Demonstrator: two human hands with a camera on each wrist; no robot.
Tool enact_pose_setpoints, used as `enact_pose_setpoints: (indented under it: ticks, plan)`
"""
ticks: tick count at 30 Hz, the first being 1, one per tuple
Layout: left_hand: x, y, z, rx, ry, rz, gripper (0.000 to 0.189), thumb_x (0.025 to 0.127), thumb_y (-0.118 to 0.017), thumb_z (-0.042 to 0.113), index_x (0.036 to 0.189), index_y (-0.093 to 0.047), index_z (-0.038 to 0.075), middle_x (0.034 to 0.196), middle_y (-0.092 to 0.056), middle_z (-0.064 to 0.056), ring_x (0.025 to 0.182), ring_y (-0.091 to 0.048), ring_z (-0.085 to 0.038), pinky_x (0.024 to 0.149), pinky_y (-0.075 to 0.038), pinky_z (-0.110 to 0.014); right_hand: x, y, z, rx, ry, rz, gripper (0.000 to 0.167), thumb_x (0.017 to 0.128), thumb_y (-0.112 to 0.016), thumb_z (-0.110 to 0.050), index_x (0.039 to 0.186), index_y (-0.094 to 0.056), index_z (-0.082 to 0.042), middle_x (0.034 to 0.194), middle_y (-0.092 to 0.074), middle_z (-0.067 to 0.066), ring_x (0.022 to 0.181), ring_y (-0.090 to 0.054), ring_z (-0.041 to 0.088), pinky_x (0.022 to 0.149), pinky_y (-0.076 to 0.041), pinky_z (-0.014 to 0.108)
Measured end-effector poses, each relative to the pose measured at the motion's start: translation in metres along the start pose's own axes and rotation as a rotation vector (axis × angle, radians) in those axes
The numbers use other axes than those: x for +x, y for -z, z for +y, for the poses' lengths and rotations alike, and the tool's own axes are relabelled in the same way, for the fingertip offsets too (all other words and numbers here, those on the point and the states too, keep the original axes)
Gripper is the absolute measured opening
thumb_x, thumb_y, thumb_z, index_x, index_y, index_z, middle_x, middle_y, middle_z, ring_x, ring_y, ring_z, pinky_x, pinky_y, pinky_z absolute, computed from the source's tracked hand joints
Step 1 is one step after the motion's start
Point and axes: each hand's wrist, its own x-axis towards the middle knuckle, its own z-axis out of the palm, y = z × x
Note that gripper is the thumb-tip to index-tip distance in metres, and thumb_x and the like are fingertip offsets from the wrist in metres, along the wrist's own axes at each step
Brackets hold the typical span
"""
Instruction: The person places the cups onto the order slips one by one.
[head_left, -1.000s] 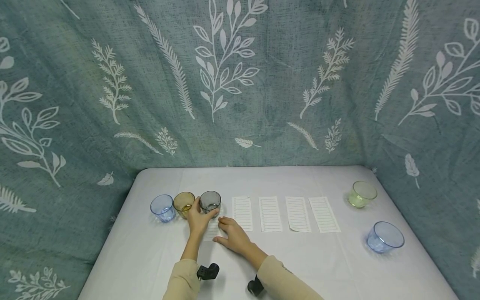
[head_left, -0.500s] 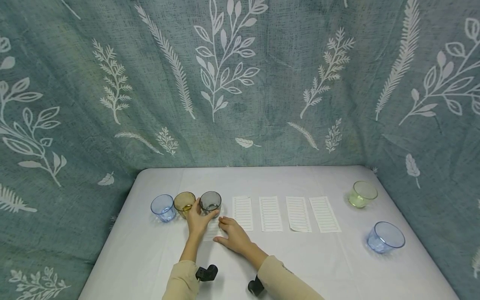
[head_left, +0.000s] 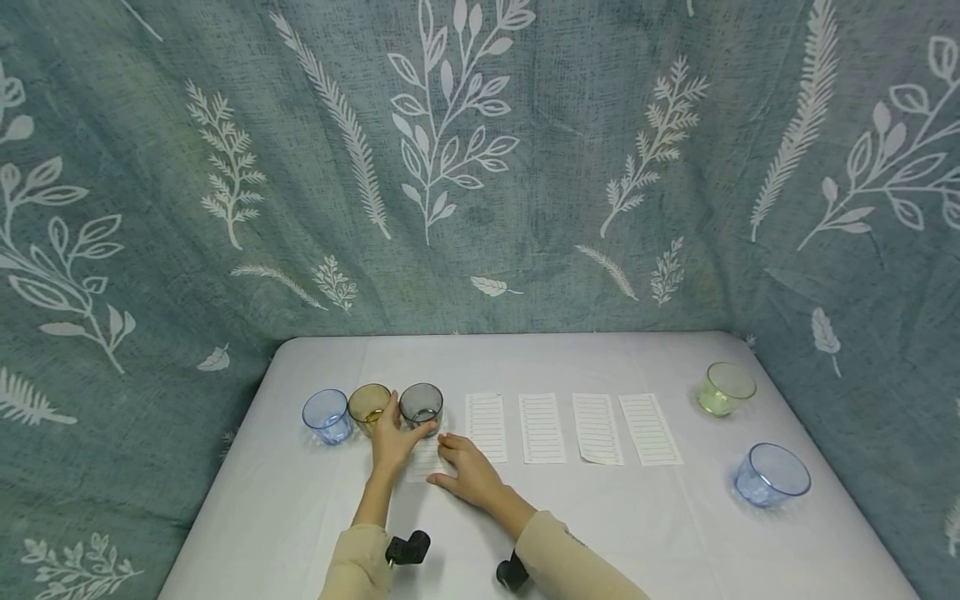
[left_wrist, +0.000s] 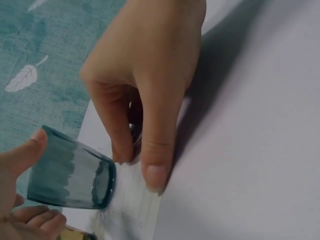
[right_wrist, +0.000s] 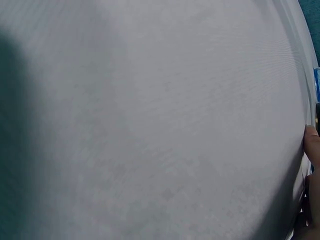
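In the head view, my left hand point(head_left: 393, 442) holds a grey glass tumbler point(head_left: 422, 403), its thumb and fingers spread about the glass. In the left wrist view, the tumbler point(left_wrist: 72, 170) lies between the left thumb and fingers, its base close over a ruled paper strip point(left_wrist: 137, 205). My right hand point(head_left: 471, 473) reaches in beside it. Its thumb and fingers point(left_wrist: 156, 175) point down at the strip with space between them. An amber tumbler point(head_left: 369, 406) stands behind the left fingers, and a blue tumbler point(head_left: 327, 417) is left of it.
Several ruled paper strips point(head_left: 542, 428) lie in a row to the right. A green tumbler point(head_left: 724, 389) and another blue tumbler point(head_left: 771, 475) stand at the table's right side. Patterned green cloth point(head_left: 555, 183) hangs behind the white tabletop point(head_left: 600, 533).
The left wrist and sleeve have shifted slightly left and down in the head view. The left fingers stay at the grey tumbler and the right hand stays in place.
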Motion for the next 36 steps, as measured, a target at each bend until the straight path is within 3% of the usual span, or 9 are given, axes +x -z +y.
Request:
enact_pose_setpoints:
  ticks: [4, 9, 15, 20, 23, 25, 28, 31, 36]
  plan:
    - [-0.005, 0.005, 0.005, 0.045, -0.010, 0.028, 0.083, 0.071, -0.082, 0.013, 0.135, -0.038, -0.014, 0.137, -0.040, -0.033, 0.123, -0.045, -0.044, 0.101, -0.043, -0.047, 0.001, 0.001, 0.001, -0.004, 0.011, -0.001, 0.055, 0.084, -0.068, -0.037, 0.119, -0.061, 0.005, 0.131, -0.055, 0.015, 0.125, -0.048, 0.029, 0.105, -0.041, 0.039]
    - [-0.011, 0.011, 0.008, 0.069, -0.032, 0.112, 0.065, 0.073, -0.081, 0.013, 0.125, -0.050, -0.013, 0.114, -0.060, -0.032, 0.105, -0.059, -0.043, 0.089, -0.052, -0.046, 0.001, 0.007, 0.001, 0.032, 0.037, 0.037, 0.051, 0.083, -0.071, -0.032, 0.116, -0.062, 0.006, 0.127, -0.058, 0.017, 0.121, -0.052, 0.030, 0.103, -0.043, 0.039]
    - [-0.009, 0.022, 0.007, 0.068, -0.155, 0.262, 0.045, 0.073, -0.080, 0.007, 0.108, -0.060, -0.012, 0.091, -0.067, -0.025, 0.081, -0.066, -0.038, 0.070, -0.058, -0.042, -0.002, 0.024, 0.010, 0.086, -0.008, 0.084, 0.049, 0.083, -0.072, -0.027, 0.117, -0.062, 0.006, 0.125, -0.059, 0.017, 0.119, -0.054, 0.030, 0.102, -0.044, 0.041]
    - [-0.001, 0.034, 0.002, 0.103, -0.207, 0.383, 0.043, 0.068, -0.082, 0.003, 0.103, -0.062, -0.012, 0.090, -0.064, -0.025, 0.075, -0.064, -0.037, 0.060, -0.051, -0.015, -0.011, 0.039, 0.028, 0.093, -0.064, 0.098, 0.055, 0.081, -0.073, -0.029, 0.119, -0.059, 0.008, 0.127, -0.057, 0.019, 0.119, -0.052, 0.034, 0.101, -0.044, 0.043]
    - [0.001, 0.041, 0.000, 0.124, -0.172, 0.409, 0.044, 0.068, -0.082, 0.004, 0.105, -0.062, -0.011, 0.097, -0.061, -0.025, 0.084, -0.059, -0.038, 0.066, -0.050, -0.018, -0.016, 0.046, 0.038, 0.094, -0.102, 0.106, 0.058, 0.080, -0.075, -0.030, 0.120, -0.058, 0.009, 0.128, -0.056, 0.020, 0.119, -0.052, 0.035, 0.101, -0.043, 0.044]
    - [0.002, 0.046, 0.000, 0.138, -0.142, 0.414, 0.047, 0.068, -0.083, 0.005, 0.107, -0.061, -0.011, 0.103, -0.058, -0.026, 0.095, -0.055, -0.039, 0.079, -0.050, -0.033, -0.019, 0.049, 0.043, 0.105, -0.127, 0.101, 0.060, 0.079, -0.075, -0.030, 0.121, -0.057, 0.009, 0.129, -0.056, 0.020, 0.120, -0.052, 0.035, 0.102, -0.043, 0.044]
    - [0.002, 0.050, -0.003, 0.150, -0.122, 0.417, 0.051, 0.067, -0.083, 0.006, 0.110, -0.061, -0.010, 0.110, -0.056, -0.027, 0.108, -0.047, -0.041, 0.094, -0.040, -0.052, -0.021, 0.051, 0.049, 0.127, -0.151, 0.092, 0.062, 0.078, -0.076, -0.030, 0.122, -0.056, 0.009, 0.129, -0.055, 0.022, 0.121, -0.051, 0.036, 0.103, -0.042, 0.045]
    - [0.003, 0.053, -0.007, 0.157, -0.119, 0.417, 0.055, 0.064, -0.085, 0.006, 0.111, -0.060, -0.010, 0.112, -0.056, -0.028, 0.113, -0.044, -0.043, 0.101, -0.033, -0.055, -0.023, 0.051, 0.053, 0.150, -0.158, 0.082, 0.064, 0.077, -0.077, -0.030, 0.121, -0.056, 0.011, 0.129, -0.054, 0.024, 0.121, -0.050, 0.038, 0.103, -0.041, 0.046]
    - [0.003, 0.054, -0.014, 0.174, -0.080, 0.390, 0.066, 0.064, -0.085, 0.008, 0.120, -0.055, -0.011, 0.121, -0.054, -0.030, 0.113, -0.046, -0.046, 0.100, -0.036, -0.055, -0.025, 0.048, 0.056, 0.168, -0.174, 0.066, 0.069, 0.076, -0.077, -0.032, 0.123, -0.053, 0.012, 0.131, -0.051, 0.025, 0.122, -0.049, 0.039, 0.104, -0.040, 0.046]
